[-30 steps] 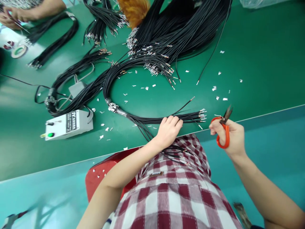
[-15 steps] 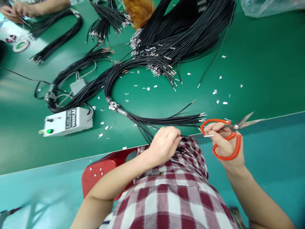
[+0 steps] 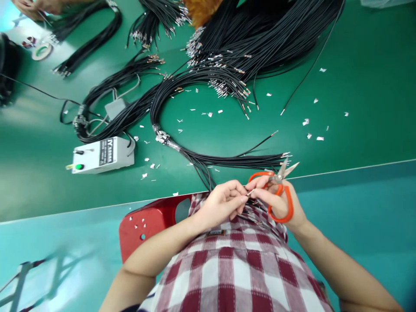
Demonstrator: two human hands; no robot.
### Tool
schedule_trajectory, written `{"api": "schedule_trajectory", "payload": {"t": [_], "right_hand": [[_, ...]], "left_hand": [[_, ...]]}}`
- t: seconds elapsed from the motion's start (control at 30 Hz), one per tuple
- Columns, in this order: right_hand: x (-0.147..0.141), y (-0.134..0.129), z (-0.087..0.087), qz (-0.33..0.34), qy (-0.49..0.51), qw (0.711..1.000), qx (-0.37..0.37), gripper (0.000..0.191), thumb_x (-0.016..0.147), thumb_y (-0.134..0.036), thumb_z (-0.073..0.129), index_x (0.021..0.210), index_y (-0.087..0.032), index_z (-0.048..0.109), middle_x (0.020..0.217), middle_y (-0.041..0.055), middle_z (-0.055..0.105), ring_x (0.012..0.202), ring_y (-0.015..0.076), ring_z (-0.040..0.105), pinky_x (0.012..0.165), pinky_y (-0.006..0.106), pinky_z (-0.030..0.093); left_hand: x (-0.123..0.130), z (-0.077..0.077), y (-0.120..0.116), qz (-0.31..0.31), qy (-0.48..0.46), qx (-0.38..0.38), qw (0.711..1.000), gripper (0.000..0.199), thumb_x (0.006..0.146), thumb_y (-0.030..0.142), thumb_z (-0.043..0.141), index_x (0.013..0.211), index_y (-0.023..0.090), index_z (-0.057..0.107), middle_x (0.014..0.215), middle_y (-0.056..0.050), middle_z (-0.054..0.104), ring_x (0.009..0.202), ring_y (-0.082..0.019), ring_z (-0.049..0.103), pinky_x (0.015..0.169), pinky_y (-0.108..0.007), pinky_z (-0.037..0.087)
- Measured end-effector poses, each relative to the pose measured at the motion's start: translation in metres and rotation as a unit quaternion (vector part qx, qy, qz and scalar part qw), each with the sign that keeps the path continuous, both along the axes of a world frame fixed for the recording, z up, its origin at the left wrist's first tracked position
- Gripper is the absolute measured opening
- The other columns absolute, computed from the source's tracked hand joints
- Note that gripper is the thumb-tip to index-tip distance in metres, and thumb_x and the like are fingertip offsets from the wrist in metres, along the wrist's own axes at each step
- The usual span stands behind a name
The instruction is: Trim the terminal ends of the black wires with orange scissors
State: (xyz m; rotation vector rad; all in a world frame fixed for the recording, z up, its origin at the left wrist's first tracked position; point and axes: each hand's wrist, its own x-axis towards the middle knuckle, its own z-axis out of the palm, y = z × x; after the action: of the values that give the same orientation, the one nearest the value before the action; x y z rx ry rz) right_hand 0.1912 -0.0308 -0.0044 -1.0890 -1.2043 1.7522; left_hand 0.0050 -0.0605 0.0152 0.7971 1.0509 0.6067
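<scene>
Just past the table's front edge, my left hand (image 3: 225,201) pinches a thin black cable near its tip (image 3: 250,193). Close against it, my right hand (image 3: 286,203) has its thumb and a finger at that same tip. Orange-handled scissors (image 3: 280,178) hang on the right hand's fingers, blades parted and pointing up and away. Behind the hands lies a black cable bundle (image 3: 227,161), bound with clear wrap and silvery pieces (image 3: 163,138), its tips fanned out to the right. Some loose strands drop over the edge onto the checked apron (image 3: 227,260).
A white box with a green button (image 3: 104,156) stands at the left. Large black cable bundles (image 3: 276,39) lie at the back. White scraps (image 3: 306,122) dot the green table (image 3: 367,86). A red stool (image 3: 139,225) is below. Another person's hands (image 3: 42,8) show at top left.
My right hand has moved left with the scissors to meet my left hand at the cable tip. The white piece seen between its fingers earlier no longer shows clearly. The whole view has shifted slightly.
</scene>
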Motion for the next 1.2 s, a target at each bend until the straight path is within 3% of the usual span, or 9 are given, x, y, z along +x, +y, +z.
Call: {"api": "schedule_trajectory", "payload": {"t": [0.1, 0.3, 0.4, 0.6, 0.87, 1.0, 1.1, 1.2], "right_hand": [[0.002, 0.006, 0.000, -0.057, 0.019, 0.998, -0.013, 0.013, 0.082, -0.029, 0.072, 0.077, -0.020, 0.065, 0.083, 0.0011, 0.066, 0.072, 0.0143, 0.061, 0.073, 0.028, 0.049], [-0.012, 0.000, -0.003, -0.043, 0.142, 0.975, -0.163, 0.012, 0.078, -0.025, 0.077, 0.080, -0.022, 0.065, 0.075, -0.0030, 0.059, 0.070, 0.0122, 0.057, 0.071, 0.025, 0.046], [-0.019, -0.009, -0.009, -0.063, 0.174, 0.965, -0.184, 0.019, 0.074, -0.022, 0.081, 0.076, -0.022, 0.062, 0.077, -0.0038, 0.059, 0.073, 0.0114, 0.056, 0.073, 0.024, 0.045], [-0.016, -0.011, -0.013, -0.082, 0.146, 0.971, -0.168, 0.022, 0.071, -0.026, 0.084, 0.077, -0.022, 0.064, 0.078, -0.0027, 0.064, 0.076, 0.0123, 0.058, 0.077, 0.025, 0.046], [-0.020, -0.006, -0.021, -0.055, 0.190, 0.954, -0.226, 0.022, 0.069, -0.027, 0.085, 0.080, -0.023, 0.067, 0.079, -0.0034, 0.065, 0.073, 0.0120, 0.059, 0.074, 0.026, 0.046], [-0.024, -0.013, -0.029, -0.076, 0.169, 0.954, -0.234, 0.020, 0.069, -0.022, 0.085, 0.078, -0.022, 0.067, 0.081, -0.0033, 0.063, 0.076, 0.0118, 0.058, 0.075, 0.025, 0.046], [-0.023, -0.013, -0.026, -0.078, 0.184, 0.950, -0.239, 0.017, 0.072, -0.026, 0.083, 0.078, -0.022, 0.067, 0.079, -0.0025, 0.062, 0.076, 0.0122, 0.058, 0.074, 0.025, 0.047], [-0.020, -0.008, -0.015, -0.075, 0.204, 0.957, -0.191, 0.016, 0.075, -0.030, 0.080, 0.075, -0.022, 0.067, 0.076, -0.0025, 0.061, 0.073, 0.0116, 0.056, 0.071, 0.023, 0.047]], "left_hand": [[0.006, 0.002, 0.001, 0.065, 0.021, 0.025, 0.997, 0.031, 0.084, 0.042, 0.068, 0.086, 0.015, 0.053, 0.062, 0.002, 0.059, 0.045, -0.005, 0.045, 0.043, -0.017, 0.035], [0.014, -0.001, -0.005, 0.098, 0.121, 0.186, 0.970, 0.011, 0.089, 0.024, 0.061, 0.086, 0.016, 0.055, 0.073, 0.000, 0.061, 0.063, -0.008, 0.057, 0.061, -0.019, 0.046], [0.013, -0.007, -0.008, 0.125, 0.145, 0.225, 0.955, 0.007, 0.091, 0.022, 0.059, 0.087, 0.016, 0.056, 0.073, 0.001, 0.060, 0.064, -0.008, 0.057, 0.061, -0.019, 0.046], [0.011, -0.009, -0.008, 0.128, 0.121, 0.199, 0.964, 0.011, 0.093, 0.026, 0.059, 0.090, 0.016, 0.056, 0.073, 0.001, 0.059, 0.062, -0.008, 0.055, 0.060, -0.019, 0.044], [0.010, -0.005, -0.003, 0.128, 0.023, 0.095, 0.987, 0.025, 0.090, 0.038, 0.063, 0.085, 0.014, 0.056, 0.061, 0.004, 0.050, 0.054, -0.006, 0.043, 0.053, -0.019, 0.037], [0.009, -0.001, -0.001, 0.144, -0.006, 0.083, 0.986, 0.031, 0.087, 0.043, 0.067, 0.083, 0.014, 0.056, 0.058, 0.005, 0.050, 0.052, -0.006, 0.043, 0.051, -0.019, 0.037], [0.009, 0.003, 0.000, 0.148, 0.007, 0.076, 0.986, 0.031, 0.084, 0.042, 0.071, 0.082, 0.015, 0.056, 0.059, 0.003, 0.055, 0.051, -0.007, 0.048, 0.051, -0.019, 0.039], [0.010, 0.004, -0.001, 0.147, 0.030, 0.083, 0.985, 0.027, 0.084, 0.037, 0.071, 0.083, 0.015, 0.055, 0.061, 0.001, 0.060, 0.053, -0.008, 0.053, 0.052, -0.019, 0.042]]}}
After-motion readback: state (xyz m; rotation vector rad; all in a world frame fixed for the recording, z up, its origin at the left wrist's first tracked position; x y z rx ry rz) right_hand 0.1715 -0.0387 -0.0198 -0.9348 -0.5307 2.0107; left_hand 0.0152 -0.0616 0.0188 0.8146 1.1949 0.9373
